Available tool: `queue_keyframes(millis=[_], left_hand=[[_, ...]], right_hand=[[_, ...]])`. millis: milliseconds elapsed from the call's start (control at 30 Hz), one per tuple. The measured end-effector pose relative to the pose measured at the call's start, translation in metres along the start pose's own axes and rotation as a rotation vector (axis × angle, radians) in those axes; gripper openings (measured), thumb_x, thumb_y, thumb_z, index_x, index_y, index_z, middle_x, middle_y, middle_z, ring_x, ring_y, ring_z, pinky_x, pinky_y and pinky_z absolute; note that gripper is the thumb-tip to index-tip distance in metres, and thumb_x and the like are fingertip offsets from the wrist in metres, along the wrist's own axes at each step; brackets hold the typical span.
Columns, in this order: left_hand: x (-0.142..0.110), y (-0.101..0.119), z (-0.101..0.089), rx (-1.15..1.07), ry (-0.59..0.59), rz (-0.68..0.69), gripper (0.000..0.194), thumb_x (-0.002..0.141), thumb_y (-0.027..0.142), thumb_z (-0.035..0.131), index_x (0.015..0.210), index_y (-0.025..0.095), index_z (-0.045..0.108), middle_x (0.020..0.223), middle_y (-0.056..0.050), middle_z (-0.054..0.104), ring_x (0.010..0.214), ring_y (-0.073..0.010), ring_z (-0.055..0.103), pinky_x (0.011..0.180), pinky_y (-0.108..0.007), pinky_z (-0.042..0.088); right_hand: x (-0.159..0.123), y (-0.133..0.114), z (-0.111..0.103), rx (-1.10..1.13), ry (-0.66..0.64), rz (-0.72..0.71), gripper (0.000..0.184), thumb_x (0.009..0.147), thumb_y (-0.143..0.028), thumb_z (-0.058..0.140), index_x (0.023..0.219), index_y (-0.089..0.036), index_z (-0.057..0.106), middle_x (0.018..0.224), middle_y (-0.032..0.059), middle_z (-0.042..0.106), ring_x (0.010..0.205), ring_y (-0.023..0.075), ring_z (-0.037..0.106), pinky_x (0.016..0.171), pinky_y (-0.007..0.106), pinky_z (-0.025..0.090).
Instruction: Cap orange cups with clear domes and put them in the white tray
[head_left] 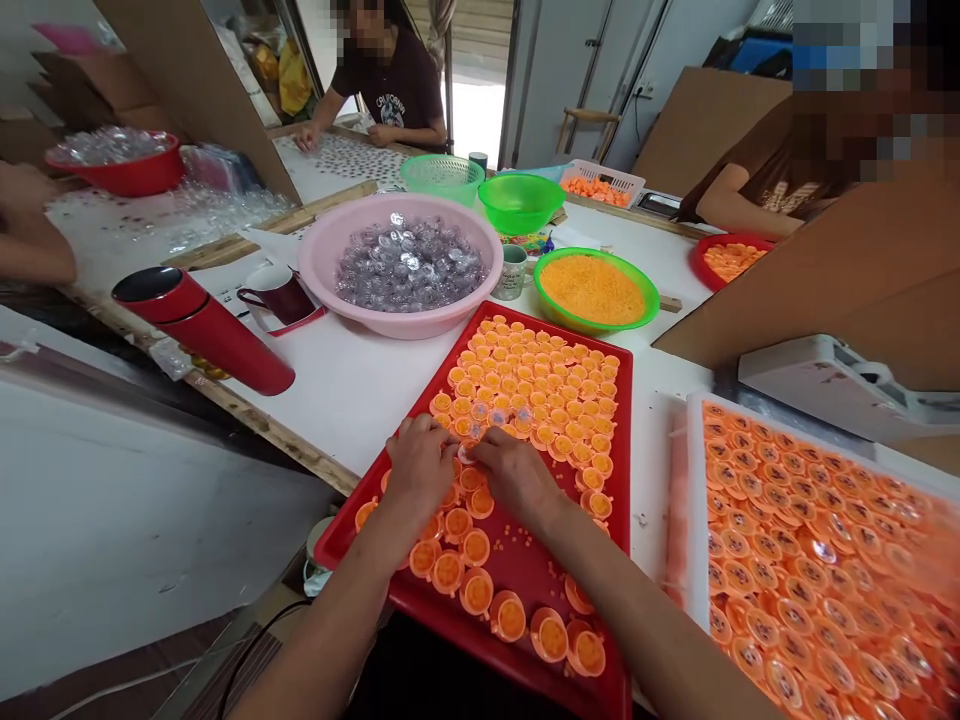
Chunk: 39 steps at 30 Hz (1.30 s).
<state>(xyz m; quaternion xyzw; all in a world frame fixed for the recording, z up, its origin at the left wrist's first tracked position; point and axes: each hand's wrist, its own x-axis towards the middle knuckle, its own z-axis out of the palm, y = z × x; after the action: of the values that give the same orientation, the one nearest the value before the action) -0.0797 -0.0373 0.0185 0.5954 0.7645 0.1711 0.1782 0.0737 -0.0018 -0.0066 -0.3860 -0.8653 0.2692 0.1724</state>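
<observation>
A red tray [517, 560] holds many small orange cups [551, 385] with saucer-like rims and yellow-orange grains inside. Over its middle, my left hand [422, 462] is closed, with curled fingers at a cup; what lies beneath them is hidden. My right hand [519, 472] pinches at the same spot, its fingertips on a small clear lid [465, 455] over a cup. Just beyond my fingers, a few cups bear similar clear lids [499, 417]. Loose grains lie on the tray's bare red part near my right wrist.
A pink basin [319, 250] of clear lids stands behind the tray, beside a green bowl [652, 312] of orange grains. Left are a red thermos [214, 335] and a dark mug [274, 297]. A white crate [696, 500] of lidded cups stands right. Co-workers sit across and at both sides.
</observation>
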Motion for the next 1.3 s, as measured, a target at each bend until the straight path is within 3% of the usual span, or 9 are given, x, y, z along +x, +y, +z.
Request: queue_keyframes(millis=[167,300,433,600,833,933,1067,1167,1300], left_hand=[[-0.004,-0.001,-0.003,-0.050,0.012,0.037,0.022,0.083,0.008,0.053,0.078,0.018,0.072,0.095,-0.009,0.063,0.101,-0.0275,0.054,0.086,-0.043,0.044],[-0.014,0.013,-0.016,-0.213,-0.042,0.168,0.028,0.079,0.009,0.058,0.096,0.025,0.072,0.108,-0.003,0.067,0.106,-0.0226,0.058,0.092,-0.037,0.046],[-0.026,0.039,-0.017,-0.520,-0.161,0.150,0.010,0.080,0.019,0.062,0.079,0.022,0.071,0.083,-0.001,0.074,0.080,-0.0185,0.067,0.076,-0.029,0.054],[-0.040,0.071,0.007,-0.619,-0.232,0.149,0.012,0.082,0.019,0.059,0.092,0.018,0.065,0.085,-0.003,0.075,0.082,-0.0194,0.070,0.075,-0.030,0.055],[-0.072,0.084,0.052,-0.513,-0.507,0.373,0.027,0.066,0.008,0.070,0.090,0.021,0.073,0.093,-0.003,0.074,0.088,-0.0220,0.068,0.081,-0.033,0.052],[-0.081,0.085,0.067,-0.436,-0.487,0.402,0.029,0.062,0.008,0.073,0.088,0.020,0.072,0.092,-0.004,0.072,0.086,-0.0239,0.066,0.078,-0.034,0.050],[-0.085,0.089,0.078,-0.396,-0.425,0.417,0.015,0.062,0.008,0.070,0.073,0.018,0.069,0.078,-0.003,0.067,0.076,-0.0227,0.063,0.071,-0.034,0.049],[-0.086,0.091,0.075,-0.439,-0.358,0.388,0.016,0.060,0.010,0.072,0.074,0.018,0.068,0.075,-0.002,0.068,0.075,-0.0221,0.063,0.071,-0.034,0.050],[-0.090,0.085,0.059,-0.577,-0.285,0.304,0.018,0.067,0.017,0.070,0.085,0.018,0.065,0.083,-0.003,0.071,0.078,-0.0199,0.067,0.071,-0.031,0.053]], right_hand=[[0.002,-0.003,0.000,0.163,0.011,0.032,0.028,0.072,0.009,0.049,0.074,-0.016,0.059,0.084,0.0043,0.057,0.066,0.0140,0.051,0.057,0.025,0.034],[-0.013,-0.008,-0.018,0.407,0.093,0.107,0.018,0.080,-0.001,0.050,0.076,-0.019,0.054,0.079,0.0009,0.057,0.071,0.0139,0.053,0.064,0.024,0.040],[-0.036,-0.005,-0.033,0.667,0.178,0.236,0.006,0.083,-0.019,0.057,0.077,-0.020,0.056,0.069,-0.0025,0.059,0.063,0.0120,0.055,0.057,0.023,0.044],[-0.081,0.018,-0.041,0.909,0.362,0.394,0.019,0.074,-0.035,0.072,0.082,-0.019,0.065,0.065,-0.0015,0.063,0.055,0.0119,0.056,0.050,0.023,0.044],[-0.162,0.039,-0.072,1.025,0.675,0.503,0.021,0.072,-0.028,0.080,0.089,-0.020,0.073,0.071,0.0000,0.067,0.056,0.0090,0.051,0.052,0.022,0.041],[-0.179,0.034,-0.072,1.086,0.685,0.507,0.022,0.068,-0.027,0.082,0.088,-0.019,0.075,0.072,0.0011,0.068,0.056,0.0099,0.053,0.052,0.023,0.043],[-0.189,0.024,-0.066,1.120,0.693,0.501,0.023,0.065,-0.029,0.085,0.083,-0.019,0.074,0.074,0.0026,0.069,0.065,0.0125,0.059,0.058,0.024,0.048],[-0.196,0.017,-0.064,1.134,0.700,0.468,0.027,0.063,-0.035,0.086,0.081,-0.019,0.073,0.076,0.0025,0.069,0.074,0.0150,0.062,0.069,0.027,0.052],[-0.205,0.008,-0.059,1.142,0.674,0.438,0.031,0.064,-0.042,0.084,0.082,-0.020,0.071,0.075,0.0017,0.068,0.068,0.0142,0.061,0.066,0.028,0.053]])
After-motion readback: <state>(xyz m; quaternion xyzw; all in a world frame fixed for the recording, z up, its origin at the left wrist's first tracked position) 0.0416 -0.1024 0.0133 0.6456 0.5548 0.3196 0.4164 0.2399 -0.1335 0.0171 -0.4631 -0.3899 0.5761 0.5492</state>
